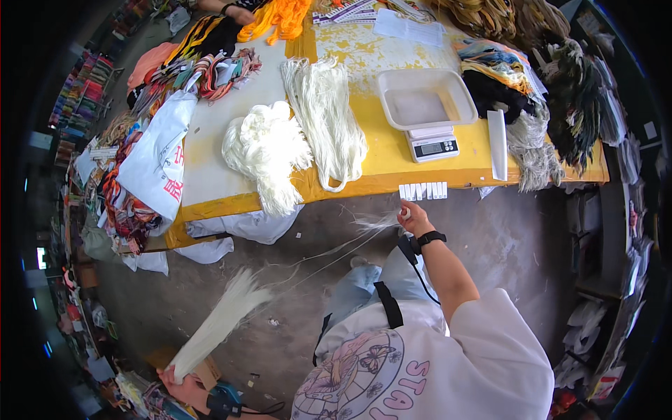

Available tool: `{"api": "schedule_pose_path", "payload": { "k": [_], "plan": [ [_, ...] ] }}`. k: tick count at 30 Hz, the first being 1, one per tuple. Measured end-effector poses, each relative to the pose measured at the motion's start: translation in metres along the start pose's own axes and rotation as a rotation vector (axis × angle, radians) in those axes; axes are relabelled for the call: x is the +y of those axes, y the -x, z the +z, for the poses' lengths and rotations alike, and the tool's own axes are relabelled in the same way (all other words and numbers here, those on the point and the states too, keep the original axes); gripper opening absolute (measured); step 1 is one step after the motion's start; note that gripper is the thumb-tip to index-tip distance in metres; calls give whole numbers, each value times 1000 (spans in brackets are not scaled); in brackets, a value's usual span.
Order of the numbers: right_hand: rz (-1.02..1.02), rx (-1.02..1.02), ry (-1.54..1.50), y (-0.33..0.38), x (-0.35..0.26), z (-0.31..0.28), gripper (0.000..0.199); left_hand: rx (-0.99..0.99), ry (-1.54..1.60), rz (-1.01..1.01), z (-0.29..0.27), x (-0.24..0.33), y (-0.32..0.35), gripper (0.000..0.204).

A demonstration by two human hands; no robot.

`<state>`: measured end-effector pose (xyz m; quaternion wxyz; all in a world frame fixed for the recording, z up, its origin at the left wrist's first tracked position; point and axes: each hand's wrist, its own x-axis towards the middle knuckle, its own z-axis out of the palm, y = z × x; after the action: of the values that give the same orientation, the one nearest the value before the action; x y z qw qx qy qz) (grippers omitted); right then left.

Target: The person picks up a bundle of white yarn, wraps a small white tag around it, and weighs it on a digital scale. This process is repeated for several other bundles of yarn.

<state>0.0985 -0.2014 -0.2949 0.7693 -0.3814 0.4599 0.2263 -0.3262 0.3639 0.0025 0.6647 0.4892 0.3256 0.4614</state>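
Observation:
Low on the left, my left hand is closed around one end of a long hank of cream-white yarn, which slants up and away from it. My right hand, in front of the table's near edge, pinches a thin tuft of white yarn strands. Several fine strands run through the air between the tuft and the hank. Just beyond my right hand, a row of small white tags lines the table edge. Two more white yarn hanks lie on the table, a bundled one and a flatter one.
The yellow-and-white table carries a digital scale with a clear plastic tub. Mixed coloured yarns and a white plastic bag cover its left end; dark and grey yarns its right. Another person's hand shows at the far side.

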Motion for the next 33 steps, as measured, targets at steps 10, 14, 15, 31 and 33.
{"api": "schedule_pose_path", "payload": {
  "k": [10,14,15,31,33],
  "plan": [
    [-17,-270,193,109,11,84,12,-533,883,-600,182,-72,85,24],
    [-372,-697,977,226,16,148,12,-440,183,-632,243,-109,120,10],
    [-371,-732,1002,249,17,160,12,-500,24,-581,264,-111,129,12],
    [-508,-1000,606,302,76,201,8,-421,187,-515,314,-107,164,28],
    [-474,-1026,619,309,72,203,8,-391,166,-485,316,-109,163,32]
  ]
}}
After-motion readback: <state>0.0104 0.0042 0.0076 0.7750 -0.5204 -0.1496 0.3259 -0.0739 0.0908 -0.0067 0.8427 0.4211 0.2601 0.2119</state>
